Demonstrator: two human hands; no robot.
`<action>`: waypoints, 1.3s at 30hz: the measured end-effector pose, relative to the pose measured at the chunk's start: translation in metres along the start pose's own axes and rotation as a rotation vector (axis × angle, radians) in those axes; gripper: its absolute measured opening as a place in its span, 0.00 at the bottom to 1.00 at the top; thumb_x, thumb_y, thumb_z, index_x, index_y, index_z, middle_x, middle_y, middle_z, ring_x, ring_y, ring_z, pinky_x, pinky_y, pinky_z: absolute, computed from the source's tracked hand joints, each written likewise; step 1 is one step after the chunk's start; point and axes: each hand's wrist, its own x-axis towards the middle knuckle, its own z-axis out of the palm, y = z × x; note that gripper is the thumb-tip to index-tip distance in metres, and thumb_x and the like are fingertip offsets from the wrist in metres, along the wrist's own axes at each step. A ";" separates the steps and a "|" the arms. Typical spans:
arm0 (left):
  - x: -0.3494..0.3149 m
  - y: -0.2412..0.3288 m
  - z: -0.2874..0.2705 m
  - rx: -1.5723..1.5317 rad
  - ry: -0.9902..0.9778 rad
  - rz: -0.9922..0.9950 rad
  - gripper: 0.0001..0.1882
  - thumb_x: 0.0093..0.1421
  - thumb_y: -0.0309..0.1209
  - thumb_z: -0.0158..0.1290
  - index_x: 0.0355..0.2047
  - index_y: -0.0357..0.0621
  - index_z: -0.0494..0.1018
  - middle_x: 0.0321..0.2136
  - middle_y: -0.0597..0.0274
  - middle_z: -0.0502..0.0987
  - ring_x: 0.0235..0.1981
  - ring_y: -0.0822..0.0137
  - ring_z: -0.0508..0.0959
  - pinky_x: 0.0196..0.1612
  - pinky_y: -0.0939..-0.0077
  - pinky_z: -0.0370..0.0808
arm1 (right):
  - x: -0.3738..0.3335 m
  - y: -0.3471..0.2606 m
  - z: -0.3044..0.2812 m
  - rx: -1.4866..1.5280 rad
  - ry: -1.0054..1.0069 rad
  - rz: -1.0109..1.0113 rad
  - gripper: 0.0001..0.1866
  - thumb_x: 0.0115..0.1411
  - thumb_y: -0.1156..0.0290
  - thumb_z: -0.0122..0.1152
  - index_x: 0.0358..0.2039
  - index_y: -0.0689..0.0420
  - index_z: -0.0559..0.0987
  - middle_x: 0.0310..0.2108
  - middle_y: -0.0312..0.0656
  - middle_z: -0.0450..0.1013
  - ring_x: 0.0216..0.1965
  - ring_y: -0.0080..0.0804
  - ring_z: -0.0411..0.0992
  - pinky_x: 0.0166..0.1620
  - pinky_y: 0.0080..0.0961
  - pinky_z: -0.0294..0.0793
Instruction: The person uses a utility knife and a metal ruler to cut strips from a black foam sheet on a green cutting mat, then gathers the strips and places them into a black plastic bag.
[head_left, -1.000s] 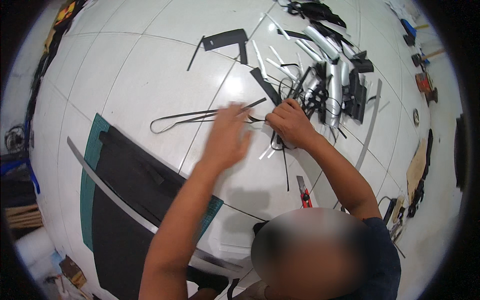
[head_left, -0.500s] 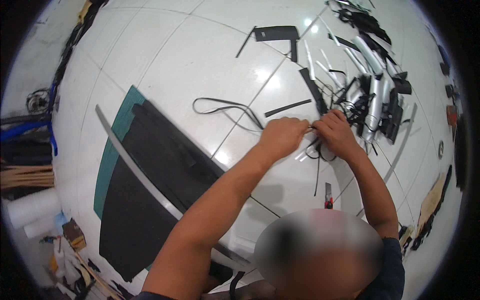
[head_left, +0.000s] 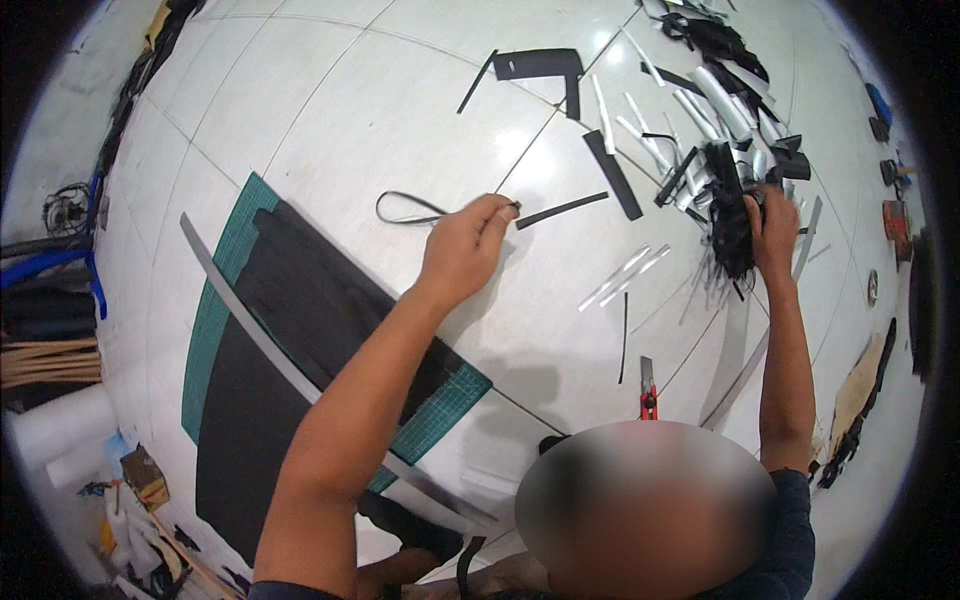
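Observation:
My left hand (head_left: 465, 248) is closed in a pinch on one end of a narrow black strip (head_left: 392, 197), whose loop lies out to the left over the floor. Over at the scrap pile, my right hand (head_left: 775, 232) is closed round a bunch of black strips (head_left: 730, 225) that hangs down in a dark, partly blurred tangle. Just right of the left fingertips, a short straight black strip (head_left: 565, 210) lies on the tiles. Beyond it is a wider black piece (head_left: 612, 175).
Silver and black offcuts (head_left: 722, 105) heap at the upper right. A red-handled cutter knife (head_left: 648, 390) lies near me. Leftward, black sheet material (head_left: 265, 420) and a long metal ruler (head_left: 250, 315) rest on a green cutting mat (head_left: 455, 400). An angular black offcut (head_left: 535, 65) lies far off.
My hands have come apart: the left moved left with the looped strip, the right moved right with the black bunch. The tangle that lay around the right hand has shifted toward the pile.

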 end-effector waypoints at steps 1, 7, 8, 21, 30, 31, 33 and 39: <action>0.007 0.001 -0.002 -0.192 0.080 0.086 0.12 0.69 0.36 0.49 0.43 0.43 0.78 0.28 0.63 0.81 0.27 0.64 0.79 0.33 0.70 0.75 | 0.003 -0.010 -0.006 -0.334 0.230 0.066 0.28 0.63 0.54 0.61 0.59 0.57 0.72 0.57 0.51 0.70 0.58 0.49 0.69 0.58 0.47 0.65; 0.033 0.087 -0.046 -0.888 0.124 0.024 0.15 0.71 0.40 0.49 0.45 0.39 0.73 0.16 0.76 0.60 0.16 0.81 0.57 0.20 0.83 0.54 | 0.027 -0.205 -0.039 0.791 0.104 -0.160 0.46 0.48 0.54 0.78 0.63 0.60 0.65 0.60 0.53 0.66 0.61 0.49 0.64 0.65 0.44 0.60; 0.036 0.096 -0.048 -1.010 0.106 0.044 0.16 0.72 0.40 0.48 0.48 0.39 0.70 0.18 0.76 0.58 0.18 0.80 0.56 0.22 0.83 0.54 | 0.022 -0.239 -0.028 0.868 -0.031 -0.302 0.51 0.45 0.51 0.79 0.63 0.62 0.63 0.61 0.56 0.62 0.63 0.52 0.61 0.67 0.45 0.57; 0.050 -0.053 -0.101 -1.253 0.538 -0.289 0.14 0.71 0.35 0.49 0.51 0.40 0.68 0.18 0.73 0.57 0.20 0.77 0.60 0.28 0.79 0.63 | 0.025 -0.272 0.008 1.094 -0.563 -0.169 0.17 0.69 0.56 0.53 0.42 0.57 0.81 0.33 0.47 0.78 0.37 0.39 0.77 0.41 0.33 0.74; 0.058 -0.149 -0.088 -0.848 0.616 -0.672 0.14 0.69 0.34 0.48 0.49 0.38 0.71 0.28 0.64 0.76 0.25 0.74 0.72 0.29 0.77 0.70 | 0.045 -0.257 0.064 0.583 -0.213 -0.365 0.11 0.67 0.60 0.54 0.39 0.52 0.79 0.34 0.42 0.77 0.37 0.43 0.77 0.41 0.39 0.74; 0.059 -0.156 -0.093 -0.756 0.586 -0.685 0.14 0.68 0.34 0.48 0.49 0.39 0.71 0.31 0.63 0.78 0.25 0.75 0.73 0.25 0.80 0.69 | 0.050 -0.262 0.066 0.542 -0.145 -0.403 0.10 0.66 0.61 0.55 0.38 0.52 0.79 0.32 0.41 0.76 0.36 0.43 0.76 0.41 0.40 0.74; 0.061 -0.163 -0.092 -0.764 0.591 -0.722 0.14 0.68 0.34 0.49 0.49 0.39 0.71 0.32 0.62 0.78 0.25 0.75 0.73 0.22 0.82 0.67 | 0.058 -0.270 0.070 0.498 -0.110 -0.449 0.09 0.65 0.63 0.56 0.37 0.52 0.79 0.30 0.42 0.75 0.35 0.43 0.76 0.40 0.40 0.73; 0.038 -0.129 -0.114 -0.463 0.751 -0.536 0.30 0.66 0.42 0.55 0.60 0.32 0.64 0.44 0.54 0.76 0.33 0.69 0.77 0.31 0.76 0.71 | 0.063 -0.266 0.078 0.348 0.085 -0.498 0.13 0.61 0.63 0.61 0.44 0.54 0.80 0.43 0.45 0.73 0.47 0.41 0.71 0.54 0.42 0.67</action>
